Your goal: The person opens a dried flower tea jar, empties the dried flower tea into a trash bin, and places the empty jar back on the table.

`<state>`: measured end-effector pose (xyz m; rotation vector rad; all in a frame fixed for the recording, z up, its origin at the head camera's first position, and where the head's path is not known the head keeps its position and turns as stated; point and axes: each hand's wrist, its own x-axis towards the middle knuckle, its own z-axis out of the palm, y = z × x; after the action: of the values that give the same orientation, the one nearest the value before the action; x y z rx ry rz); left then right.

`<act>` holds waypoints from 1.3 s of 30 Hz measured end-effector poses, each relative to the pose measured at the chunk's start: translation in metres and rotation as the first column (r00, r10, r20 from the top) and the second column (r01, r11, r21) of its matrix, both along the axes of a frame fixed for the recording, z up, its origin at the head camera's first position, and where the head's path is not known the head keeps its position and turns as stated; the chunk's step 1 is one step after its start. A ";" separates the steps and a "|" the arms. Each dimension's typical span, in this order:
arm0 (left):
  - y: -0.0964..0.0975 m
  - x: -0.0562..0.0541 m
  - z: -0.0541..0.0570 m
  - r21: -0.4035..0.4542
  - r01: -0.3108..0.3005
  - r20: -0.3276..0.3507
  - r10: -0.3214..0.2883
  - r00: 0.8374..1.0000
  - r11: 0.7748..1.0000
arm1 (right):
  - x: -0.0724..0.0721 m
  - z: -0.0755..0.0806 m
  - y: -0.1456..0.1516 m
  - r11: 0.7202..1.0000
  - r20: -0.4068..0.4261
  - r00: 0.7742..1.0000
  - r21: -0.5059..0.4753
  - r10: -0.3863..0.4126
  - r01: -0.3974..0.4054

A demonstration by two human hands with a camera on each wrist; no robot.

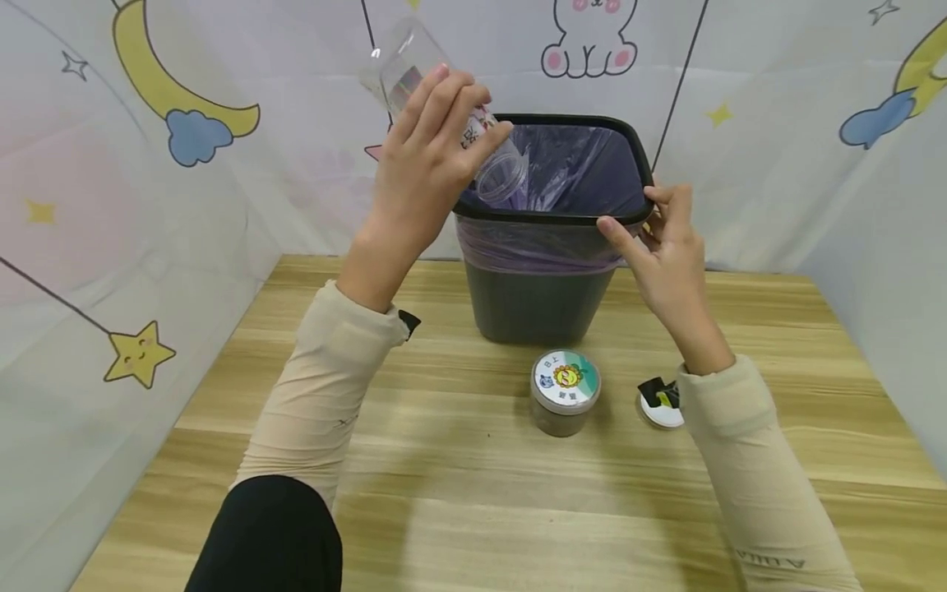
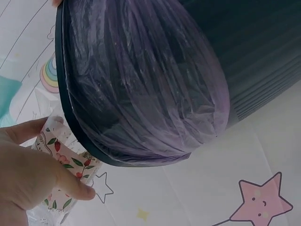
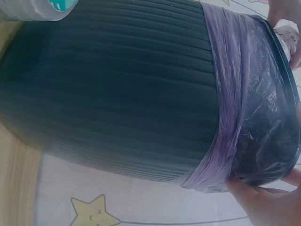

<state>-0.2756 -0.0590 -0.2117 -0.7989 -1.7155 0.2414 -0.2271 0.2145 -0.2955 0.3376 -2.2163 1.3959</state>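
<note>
My left hand (image 1: 429,156) grips a clear plastic jar (image 1: 414,57), tilted with its mouth down inside the near left part of a dark trash bin (image 1: 536,304). In the left wrist view the jar's label (image 2: 59,157) shows red flowers and green leaves between thumb and fingers. A thin purple liner (image 1: 580,160) lines the bin and folds out over its black rim. My right hand (image 1: 669,247) holds that rim at its right front corner, thumb on the near edge. The bin stands upright on the table.
A lidded jar (image 1: 564,395) with a sunflower sticker on top stands in front of the bin. Right of it, a small white lid (image 1: 662,413) lies near my right sleeve (image 1: 755,460). A printed cloth backdrop (image 1: 762,205) rises behind the wooden table (image 1: 473,510).
</note>
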 end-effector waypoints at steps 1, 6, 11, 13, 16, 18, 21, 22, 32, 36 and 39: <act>0.000 0.000 0.000 0.011 -0.006 0.002 0.006 1.000 1.000 | 0.000 0.000 0.000 1.000 0.000 1.000 0.001 0.000 0.000; 0.003 0.002 0.000 0.042 0.000 -0.023 0.001 1.000 0.999 | 0.002 0.000 0.000 1.000 -0.002 1.000 0.009 0.001 -0.001; 0.006 0.003 0.001 0.075 -0.021 -0.034 0.023 0.999 0.997 | 0.003 0.001 0.000 1.000 -0.012 1.000 0.018 -0.006 0.006; 0.005 0.002 0.002 0.099 -0.041 -0.035 0.045 0.998 0.994 | 0.003 0.002 -0.001 1.000 -0.013 1.000 0.021 -0.007 0.007; 0.004 0.002 0.002 0.096 -0.034 -0.046 0.039 0.998 0.995 | 0.003 0.002 -0.001 1.000 -0.007 1.000 0.024 -0.003 0.003; 0.005 0.002 0.002 0.103 -0.028 -0.051 0.034 0.998 0.994 | 0.003 0.003 -0.001 1.000 -0.009 1.000 0.020 -0.004 0.004; 0.007 0.001 -0.001 0.103 -0.008 -0.045 0.012 0.999 0.995 | 0.003 0.004 -0.001 1.000 -0.012 1.000 0.005 -0.001 0.001; 0.007 0.001 -0.001 0.110 -0.010 -0.043 0.015 0.999 0.994 | 0.003 0.004 -0.001 1.000 -0.011 1.000 -0.002 0.002 -0.002; -0.001 -0.003 -0.006 0.198 -0.067 -0.001 0.069 0.998 0.978 | 0.003 0.000 0.000 0.998 -0.005 0.999 -0.048 0.046 -0.047; -0.007 -0.004 -0.010 0.244 -0.080 0.038 0.072 0.997 0.966 | 0.002 0.000 0.000 0.996 0.001 0.998 -0.058 0.061 -0.061; -0.011 -0.003 -0.011 0.278 -0.089 0.090 0.066 0.994 0.956 | 0.002 0.000 0.000 0.996 0.007 0.998 -0.058 0.061 -0.060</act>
<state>-0.2785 -0.0699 -0.2227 -0.5374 -1.8091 0.0157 -0.2250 0.2147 -0.2955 0.3821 -2.1843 1.4933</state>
